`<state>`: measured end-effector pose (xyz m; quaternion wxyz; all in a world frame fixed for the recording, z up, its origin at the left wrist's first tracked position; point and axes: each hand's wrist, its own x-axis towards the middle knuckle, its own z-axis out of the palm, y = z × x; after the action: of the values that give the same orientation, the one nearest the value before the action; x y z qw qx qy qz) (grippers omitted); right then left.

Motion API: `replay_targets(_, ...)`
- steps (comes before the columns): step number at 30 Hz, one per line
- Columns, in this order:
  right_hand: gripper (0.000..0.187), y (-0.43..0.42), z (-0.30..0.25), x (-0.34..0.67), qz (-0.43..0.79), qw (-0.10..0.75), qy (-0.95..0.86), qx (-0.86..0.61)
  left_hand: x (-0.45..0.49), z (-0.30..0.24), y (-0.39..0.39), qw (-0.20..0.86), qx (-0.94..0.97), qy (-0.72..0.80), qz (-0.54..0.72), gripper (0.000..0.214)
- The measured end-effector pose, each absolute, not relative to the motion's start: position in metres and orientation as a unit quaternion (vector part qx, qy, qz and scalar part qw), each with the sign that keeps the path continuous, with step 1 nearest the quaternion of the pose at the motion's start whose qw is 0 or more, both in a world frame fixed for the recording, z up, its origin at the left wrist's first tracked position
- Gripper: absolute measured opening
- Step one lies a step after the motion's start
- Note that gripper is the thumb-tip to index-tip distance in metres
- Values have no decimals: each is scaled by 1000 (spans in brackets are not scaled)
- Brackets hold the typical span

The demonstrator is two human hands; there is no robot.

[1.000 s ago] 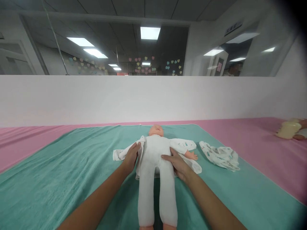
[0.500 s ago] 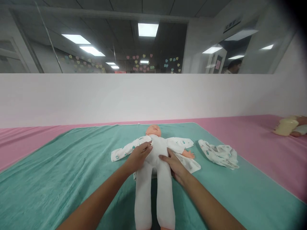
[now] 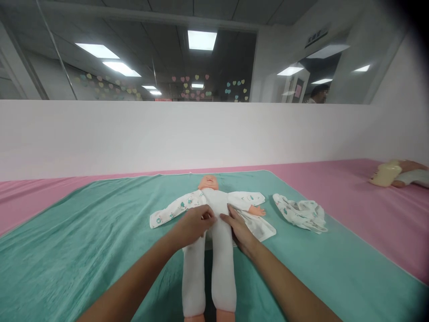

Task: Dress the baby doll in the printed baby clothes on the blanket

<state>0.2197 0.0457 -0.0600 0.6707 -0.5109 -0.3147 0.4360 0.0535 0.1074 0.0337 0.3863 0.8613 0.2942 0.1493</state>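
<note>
As our left hand (image 3: 195, 225) shifts over the doll (image 3: 223, 266), the shirt (image 3: 181, 206) seems drawn closer at eleven o'clock | left fingers curl, pinch unclear; right hand (image 3: 241, 230) spread | doll face-up, twelve o'clock.

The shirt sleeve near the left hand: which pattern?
White shirt sleeve with green motifs, best in head view.

The left forearm (image 3: 140, 277) and right forearm (image 3: 290, 281) are slanting forward and inward, both bare. The left hand (image 3: 196, 225) is arching, its fingers curling inward; whether the fingertips are pinching is hard to tell. The right hand (image 3: 241, 230) is spreading open, its fingers pointing forward and its thumb (image 3: 225, 218) pointing inward, almost meeting the left fingertips.
</note>
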Motion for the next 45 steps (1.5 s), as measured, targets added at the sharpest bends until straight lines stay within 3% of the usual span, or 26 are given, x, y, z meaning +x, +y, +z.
replay_targets(3,78,43,-51,213,441,671,-303,-514,57,22,120,244,867,361,241,32)
replay_targets(6,81,40,-46,207,446,664,-321,-506,57,11,134,174,871,382,254,41)
replay_targets(13,80,42,-56,214,434,662,-348,-501,53,0,164,134,867,406,256,47)
replay_targets(22,78,48,-73,228,451,669,-374,-457,90,15,196,77,883,413,209,31)
replay_targets(26,77,49,-74,230,460,667,-378,-448,93,27,202,145,838,430,303,22)
replay_targets(29,76,51,-75,230,461,670,-375,-446,94,33,196,300,757,419,401,30)
replay_targets(34,78,52,-76,232,462,663,-367,-460,90,44,175,470,725,371,339,31)
replay_targets(41,80,55,-79,234,451,667,-366,-466,72,75,160,527,806,251,96,34)
replay_targets(45,78,55,-79,234,458,663,-366,-465,67,75,164,428,849,300,79,34)
